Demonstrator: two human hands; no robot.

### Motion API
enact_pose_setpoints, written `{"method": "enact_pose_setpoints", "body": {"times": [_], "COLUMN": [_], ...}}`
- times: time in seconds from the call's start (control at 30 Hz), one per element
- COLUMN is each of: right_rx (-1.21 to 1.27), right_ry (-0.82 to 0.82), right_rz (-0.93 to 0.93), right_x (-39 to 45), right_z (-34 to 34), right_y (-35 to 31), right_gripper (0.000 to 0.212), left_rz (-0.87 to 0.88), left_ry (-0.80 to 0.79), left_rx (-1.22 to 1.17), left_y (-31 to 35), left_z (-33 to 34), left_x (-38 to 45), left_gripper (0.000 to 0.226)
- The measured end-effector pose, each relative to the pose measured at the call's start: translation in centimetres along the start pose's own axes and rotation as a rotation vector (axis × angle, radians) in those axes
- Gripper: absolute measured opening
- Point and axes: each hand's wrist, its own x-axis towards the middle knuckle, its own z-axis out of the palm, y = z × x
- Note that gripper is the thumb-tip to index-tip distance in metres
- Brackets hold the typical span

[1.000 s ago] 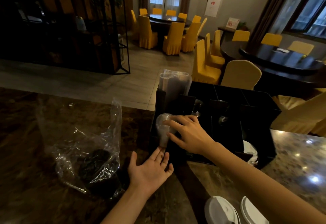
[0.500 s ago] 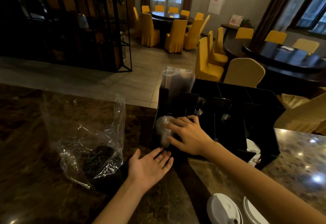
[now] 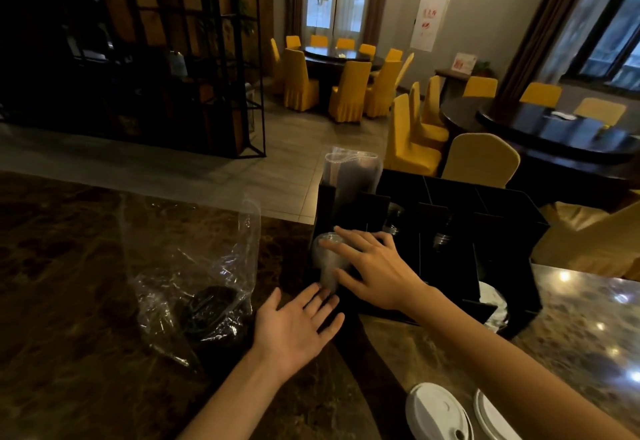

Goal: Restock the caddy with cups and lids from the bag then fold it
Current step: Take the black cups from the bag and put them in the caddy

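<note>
R hand seating clear cups in caddy's near-left slot; L hand idle below.

R hand [image 3: 375, 268] curls fingers round the clear cup stack [image 3: 329, 263] at the black caddy [image 3: 512, 232] front-left corner. L hand [image 3: 294, 327] flat, palm up, fingers straight, holding nothing, approx 7 o'clock of the stack. Stack's long axis lies roughly 12–6, rim end toward 12. Likely v. light, thin, slick, crushable: grip mid-wall, gently. Bag [image 3: 194, 284] at 9 o'clock, limp, w/ dark lids [image 3: 211, 304] inside. White lids [image 3: 438, 413] at 5 o'clock on countertop [image 3: 69, 301].
</note>
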Motion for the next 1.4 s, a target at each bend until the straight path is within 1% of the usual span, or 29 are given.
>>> {"method": "enact_pose_setpoints", "body": {"times": [0.1,0.2,0.27,0.37,0.43,0.53,0.6,0.67,0.7,0.77,0.83,0.87,0.97,1.03,1.17,1.2,1.27,1.33,1.4], "right_rx": [0.051,0.121,0.194,0.305,0.369,0.408,0.433,0.428,0.399,0.308,0.206,0.157,0.054,-0.012,-0.109,-0.118,-0.115,-0.065,-0.029], "right_ry": [0.073,0.159,0.206,0.277,0.304,0.317,0.335,0.34,0.305,0.161,0.002,-0.046,-0.131,-0.193,-0.314,-0.353,-0.434,-0.512,-0.526], "right_rz": [-0.018,-0.023,-0.024,-0.063,-0.098,-0.14,-0.181,-0.236,-0.262,-0.305,-0.331,-0.338,-0.328,-0.324,-0.322,-0.322,-0.303,-0.238,-0.193], "right_x": [-0.2,-0.3,-0.2,0.3,1.2,2.9,4.0,5.2,5.7,6.6,7.2,7.3,7.5,7.7,7.9,7.9,7.9,7.6,7.1], "right_z": [-1.9,-3.6,-4.7,-6.1,-7.0,-8.0,-8.8,-9.6,-10.0,-10.7,-11.1,-11.1,-11.0,-10.7,-9.1,-8.6,-7.6,-6.7,-5.9], "right_y": [-1.1,-2.2,-2.9,-4.4,-5.6,-7.6,-9.1,-10.8,-11.6,-13.2,-14.6,-15.1,-16.5,-17.4,-19.4,-19.9,-20.6,-20.7,-20.4], "right_gripper": [0.057,0.055,0.055,0.053,0.051,0.049,0.047,0.04,0.037,0.035,0.034,0.032,0.023,0.021,0.015,0.017,0.026,0.038,0.043], "left_rz": [0.037,0.102,0.192,0.418,0.599,0.834,0.961,1.048,1.043,0.924,0.794,0.752,0.68,0.636,0.58,0.551,0.455,0.396,0.376], "left_ry": [-0.049,-0.126,-0.173,-0.184,-0.166,-0.092,-0.042,0.066,0.127,0.194,0.149,0.11,0.005,-0.054,-0.119,-0.117,-0.135,-0.195,-0.234], "left_rx": [0.142,0.353,0.519,0.811,1.002,1.26,1.451,1.735,1.92,2.236,2.39,2.438,2.526,2.569,2.658,2.677,2.671,2.631,2.625], "left_y": [0.5,1.5,2.5,4.7,6.7,10.4,13.1,15.8,17.1,18.9,20.0,20.3,20.8,20.7,19.8,19.5,19.3,19.3,19.4], "left_z": [1.5,3.3,4.5,6.1,7.1,8.0,8.1,7.8,7.7,7.2,6.2,5.6,4.3,3.8,2.9,2.5,1.6,0.5,-0.7], "left_x": [-2.0,-4.9,-7.0,-10.5,-12.7,-15.5,-17.0,-17.9,-18.1,-18.2,-18.0,-18.0,-17.6,-17.0,-15.2,-14.8,-13.9,-13.3,-12.9], "left_gripper": [0.067,0.059,0.054,0.045,0.038,0.031,0.032,0.03,0.028,0.027,0.028,0.029,0.031,0.034,0.028,0.033,0.049,0.061,0.065]}}
